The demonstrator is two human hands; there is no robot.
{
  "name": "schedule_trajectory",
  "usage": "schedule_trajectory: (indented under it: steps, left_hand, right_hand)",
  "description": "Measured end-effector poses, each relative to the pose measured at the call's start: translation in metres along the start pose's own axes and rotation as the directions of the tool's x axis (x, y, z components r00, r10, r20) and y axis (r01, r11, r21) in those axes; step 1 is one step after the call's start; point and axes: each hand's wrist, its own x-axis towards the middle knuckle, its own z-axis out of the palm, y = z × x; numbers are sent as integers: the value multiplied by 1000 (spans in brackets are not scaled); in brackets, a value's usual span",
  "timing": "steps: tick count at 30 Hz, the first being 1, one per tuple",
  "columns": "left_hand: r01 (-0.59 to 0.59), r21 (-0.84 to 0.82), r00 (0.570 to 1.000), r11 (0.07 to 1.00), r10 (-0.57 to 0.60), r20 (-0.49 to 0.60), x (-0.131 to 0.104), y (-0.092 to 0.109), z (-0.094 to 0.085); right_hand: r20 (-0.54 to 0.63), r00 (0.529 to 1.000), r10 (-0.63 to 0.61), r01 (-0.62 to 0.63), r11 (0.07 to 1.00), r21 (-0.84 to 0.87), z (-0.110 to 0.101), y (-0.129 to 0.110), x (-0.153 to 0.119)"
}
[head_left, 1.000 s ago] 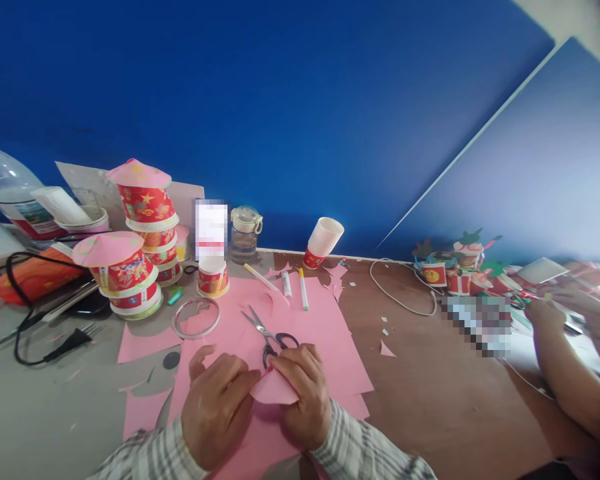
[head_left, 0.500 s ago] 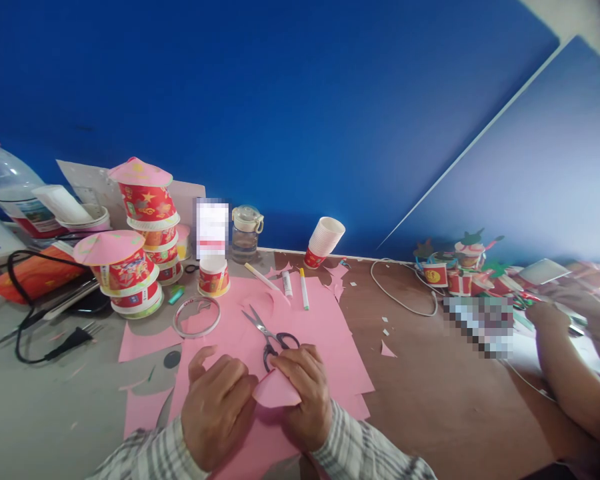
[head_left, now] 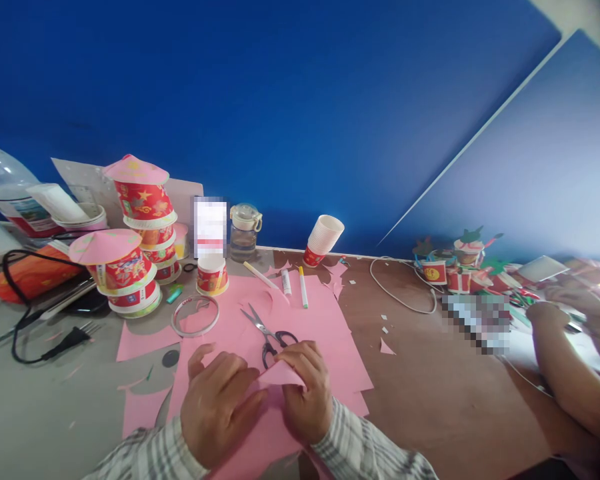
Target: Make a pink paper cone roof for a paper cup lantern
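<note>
A small folded piece of pink paper (head_left: 283, 374) is between my hands, low in the middle. My right hand (head_left: 307, 387) grips its right part, thumb below and fingers on top. My left hand (head_left: 220, 400) has curled fingers that meet the paper's left edge; its exact pinch is partly hidden. Black-handled scissors (head_left: 267, 333) lie partly open just beyond the paper, blades pointing away to the left. Large pink paper sheets (head_left: 330, 353) spread under both hands. A roll of tape (head_left: 196, 316) lies on their left edge.
Stacked red cups with pink cone tops (head_left: 135, 270) stand at left near a black plug (head_left: 65, 343). Markers (head_left: 303, 288), a single cup (head_left: 212, 275), a glass jar (head_left: 245, 233) and a cup stack (head_left: 323, 240) stand farther back. Another person's arm (head_left: 570, 373) is at right.
The pink paper piece has tilted up and now shows a narrower face. My left thumb has come away from the fingers somewhat. The scissors have stayed on the sheets.
</note>
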Motion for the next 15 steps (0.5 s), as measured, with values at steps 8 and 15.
schedule_trajectory:
  steps: [8,15]
  left_hand:
    - [114,-138,992,984,-121,-46,1,0,5]
    - [156,-180,988,971,-155,21,2,-2,7]
  right_hand:
    - [40,996,74,-75,997,32,2,-5,0]
    - [79,987,138,-141,989,42,2,-6,4]
